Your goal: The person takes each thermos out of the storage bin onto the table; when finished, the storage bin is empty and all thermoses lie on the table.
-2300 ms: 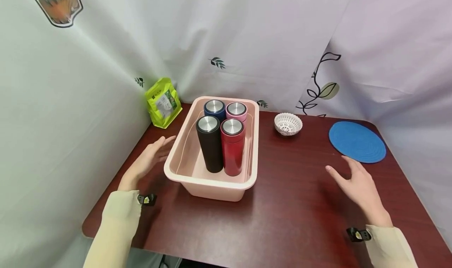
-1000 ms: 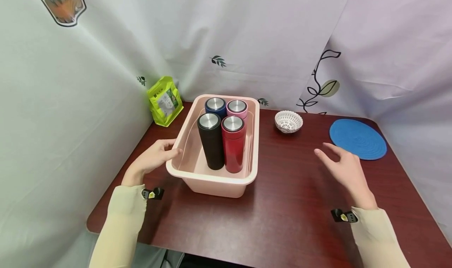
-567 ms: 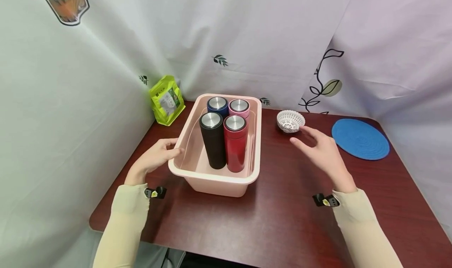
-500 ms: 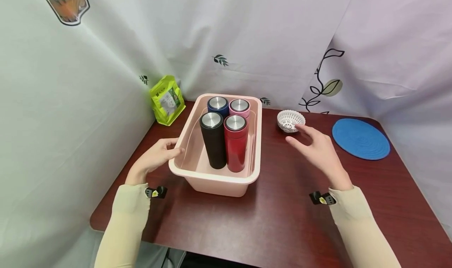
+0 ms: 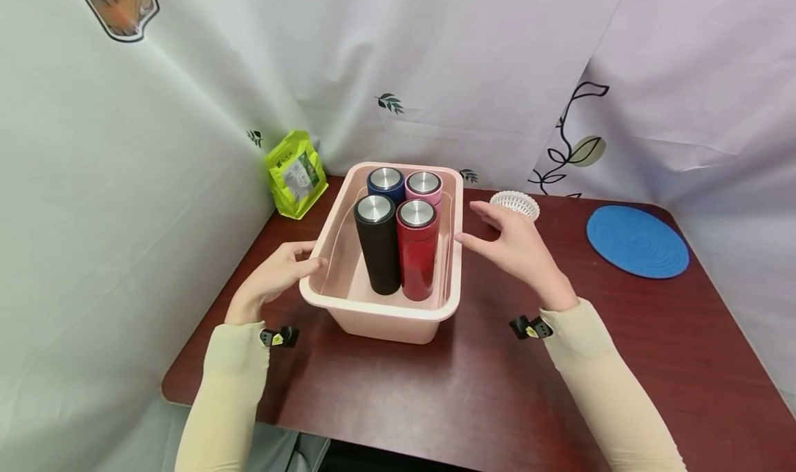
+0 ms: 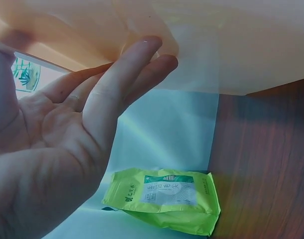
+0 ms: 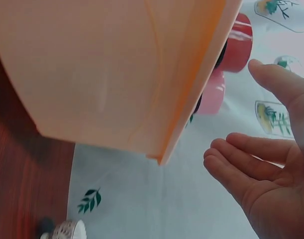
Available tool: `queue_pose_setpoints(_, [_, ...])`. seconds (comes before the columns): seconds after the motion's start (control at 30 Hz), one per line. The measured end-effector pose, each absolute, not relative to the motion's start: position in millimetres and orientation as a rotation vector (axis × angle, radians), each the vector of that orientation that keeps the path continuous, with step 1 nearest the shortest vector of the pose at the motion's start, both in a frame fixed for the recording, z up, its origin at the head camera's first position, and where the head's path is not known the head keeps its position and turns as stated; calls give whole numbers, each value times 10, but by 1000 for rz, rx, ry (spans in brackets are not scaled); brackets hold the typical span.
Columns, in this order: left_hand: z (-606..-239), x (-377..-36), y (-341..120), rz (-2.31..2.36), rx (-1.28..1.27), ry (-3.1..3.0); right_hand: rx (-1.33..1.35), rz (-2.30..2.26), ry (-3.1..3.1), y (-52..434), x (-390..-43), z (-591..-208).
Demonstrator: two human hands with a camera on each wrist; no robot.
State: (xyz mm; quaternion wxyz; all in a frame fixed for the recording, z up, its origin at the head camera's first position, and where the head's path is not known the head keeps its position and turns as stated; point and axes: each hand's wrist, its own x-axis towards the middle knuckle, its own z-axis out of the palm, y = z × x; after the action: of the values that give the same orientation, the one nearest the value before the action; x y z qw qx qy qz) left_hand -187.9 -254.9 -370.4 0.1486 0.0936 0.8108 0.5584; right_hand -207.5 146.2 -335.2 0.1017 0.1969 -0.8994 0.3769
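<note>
A pale pink plastic basin stands on the table with several steel-topped flasks upright inside: a black one, a red one, a blue one and a pink one. My left hand grips the basin's left rim, thumb over the inside; in the left wrist view its fingers lie against the outer wall under the rim. At the right rim my right hand hovers with thumb and fingers spread, holding nothing. The right wrist view shows a gap between its fingers and the basin wall.
A green pouch stands at the back left corner, close to the basin. Behind my right hand sits a white woven bowl, partly covered by it. A round blue mat lies at the back right. Fabric walls enclose the table's back and sides.
My left hand has moved onto the basin's left rim and taken hold of it. My right hand has come left from near the blue mat, past the white bowl, to the right rim.
</note>
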Motion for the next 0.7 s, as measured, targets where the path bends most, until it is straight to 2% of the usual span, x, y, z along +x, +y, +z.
queue_pose_setpoints(0.37, [-3688,-1886,-2532,1601,262,2343,732,1040,-2697,1184,-2141,-3317])
queue_pose_setpoints(0.7, [-3711,-1874,-2539,1609,243,2347,698,1028,-2769,950,-2162,-3330])
